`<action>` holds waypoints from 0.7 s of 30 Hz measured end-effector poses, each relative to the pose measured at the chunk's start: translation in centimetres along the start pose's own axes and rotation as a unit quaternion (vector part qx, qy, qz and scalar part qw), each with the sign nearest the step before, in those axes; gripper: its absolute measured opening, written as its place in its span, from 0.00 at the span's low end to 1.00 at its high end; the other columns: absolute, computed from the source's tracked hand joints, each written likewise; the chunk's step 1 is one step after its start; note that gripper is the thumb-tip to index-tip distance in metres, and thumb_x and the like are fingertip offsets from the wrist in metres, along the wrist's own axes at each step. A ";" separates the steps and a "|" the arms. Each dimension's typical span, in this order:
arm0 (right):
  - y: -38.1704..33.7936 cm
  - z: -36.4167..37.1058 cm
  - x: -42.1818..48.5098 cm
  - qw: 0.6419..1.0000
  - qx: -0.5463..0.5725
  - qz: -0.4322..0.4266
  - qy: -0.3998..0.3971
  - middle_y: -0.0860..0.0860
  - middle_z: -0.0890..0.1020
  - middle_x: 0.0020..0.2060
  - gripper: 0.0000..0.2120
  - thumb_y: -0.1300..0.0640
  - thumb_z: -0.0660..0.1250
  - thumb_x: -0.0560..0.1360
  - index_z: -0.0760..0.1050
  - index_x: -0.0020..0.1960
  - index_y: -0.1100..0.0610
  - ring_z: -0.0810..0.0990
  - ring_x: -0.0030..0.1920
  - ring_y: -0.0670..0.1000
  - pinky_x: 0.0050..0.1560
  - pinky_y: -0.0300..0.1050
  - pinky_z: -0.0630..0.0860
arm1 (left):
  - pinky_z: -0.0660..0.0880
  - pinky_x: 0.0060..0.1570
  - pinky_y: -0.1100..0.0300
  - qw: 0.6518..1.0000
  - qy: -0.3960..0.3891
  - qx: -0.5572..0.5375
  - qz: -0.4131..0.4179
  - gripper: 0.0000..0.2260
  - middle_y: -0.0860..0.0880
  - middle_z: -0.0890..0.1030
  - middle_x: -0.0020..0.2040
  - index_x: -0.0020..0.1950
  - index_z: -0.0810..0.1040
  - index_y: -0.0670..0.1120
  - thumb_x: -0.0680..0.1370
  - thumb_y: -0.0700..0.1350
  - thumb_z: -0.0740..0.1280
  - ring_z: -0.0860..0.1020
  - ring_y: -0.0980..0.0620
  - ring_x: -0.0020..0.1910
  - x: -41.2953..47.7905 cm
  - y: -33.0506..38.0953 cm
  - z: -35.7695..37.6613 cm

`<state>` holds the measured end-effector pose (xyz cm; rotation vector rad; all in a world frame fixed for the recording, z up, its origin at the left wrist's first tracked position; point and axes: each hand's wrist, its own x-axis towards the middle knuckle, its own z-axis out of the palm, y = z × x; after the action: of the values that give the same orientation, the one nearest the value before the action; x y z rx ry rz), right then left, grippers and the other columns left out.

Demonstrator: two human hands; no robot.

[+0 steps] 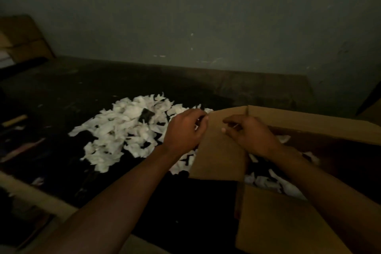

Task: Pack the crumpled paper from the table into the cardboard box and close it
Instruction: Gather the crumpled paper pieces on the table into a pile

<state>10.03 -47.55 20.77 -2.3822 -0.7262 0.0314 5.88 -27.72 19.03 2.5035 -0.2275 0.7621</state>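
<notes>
A heap of white crumpled paper [127, 130] lies on the dark table [103, 80], left of centre. An open cardboard box [309, 121] stands at the right with paper scraps [274, 183] inside. Its left flap [218, 150] stands up between my hands. My left hand [183, 132] is curled at the flap's left edge, over the heap, with a bit of white paper showing between its fingers. My right hand [251, 134] rests above the box's inside, fingers bent against the flap, a thin white scrap at the fingertips. The scene is dim and slightly blurred.
A near flap of the box [278, 218] juts toward me at lower right. More cardboard [22, 39] leans at the far left against the grey wall. A pale stick-like object [15, 120] lies at the left. The table's pale front edge [37, 194] runs diagonally at lower left.
</notes>
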 end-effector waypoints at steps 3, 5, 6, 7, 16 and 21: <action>-4.2 4.0 3.0 0.999 0.021 -0.018 -0.016 0.51 0.79 0.59 0.19 0.47 0.66 0.76 0.74 0.64 0.50 0.77 0.53 0.46 0.55 0.43 0.74 | 0.77 0.45 0.58 0.998 -0.001 0.040 -0.040 0.08 0.52 0.81 0.47 0.53 0.79 0.49 0.79 0.49 0.63 0.78 0.57 0.43 -1.7 -5.5 -3.3; -6.2 7.3 4.8 0.999 0.024 0.001 -0.030 0.52 0.78 0.61 0.21 0.47 0.67 0.75 0.73 0.65 0.51 0.77 0.56 0.50 0.58 0.48 0.75 | 0.77 0.46 0.58 0.996 -0.014 0.051 -0.065 0.09 0.51 0.81 0.49 0.54 0.79 0.49 0.78 0.49 0.63 0.78 0.57 0.44 -3.2 -9.4 -5.2; -7.0 9.0 5.6 0.999 0.021 0.013 -0.038 0.52 0.77 0.62 0.22 0.46 0.68 0.74 0.72 0.66 0.50 0.76 0.58 0.51 0.59 0.50 0.75 | 0.77 0.47 0.57 0.995 -0.020 0.057 -0.075 0.09 0.50 0.81 0.50 0.55 0.79 0.49 0.78 0.50 0.64 0.78 0.56 0.45 -4.0 -11.3 -6.0; -7.5 10.8 6.4 0.999 0.017 0.026 -0.044 0.52 0.76 0.63 0.23 0.46 0.69 0.74 0.71 0.67 0.50 0.75 0.60 0.52 0.60 0.50 0.74 | 0.77 0.48 0.56 0.994 -0.027 0.058 -0.083 0.10 0.50 0.81 0.51 0.56 0.79 0.49 0.78 0.49 0.64 0.79 0.54 0.47 -4.8 -13.1 -6.8; -7.6 23.7 6.7 0.986 0.005 0.159 -0.054 0.56 0.64 0.71 0.36 0.45 0.71 0.71 0.59 0.74 0.47 0.64 0.69 0.59 0.68 0.55 0.66 | 0.72 0.56 0.55 0.986 -0.137 0.002 -0.095 0.17 0.45 0.76 0.60 0.64 0.74 0.46 0.76 0.45 0.68 0.76 0.47 0.57 -11.1 -24.5 -6.7; -5.8 25.6 7.1 0.976 0.004 0.220 0.003 0.57 0.59 0.71 0.34 0.45 0.69 0.73 0.59 0.74 0.46 0.64 0.69 0.63 0.67 0.59 0.67 | 0.72 0.61 0.51 0.984 -0.155 -0.014 -0.084 0.21 0.44 0.72 0.65 0.67 0.70 0.46 0.75 0.49 0.67 0.72 0.45 0.62 -11.0 -26.6 -3.4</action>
<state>8.08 -25.55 4.95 -2.4872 -0.1824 0.2121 3.08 -3.06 4.10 2.5662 -0.1291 0.2966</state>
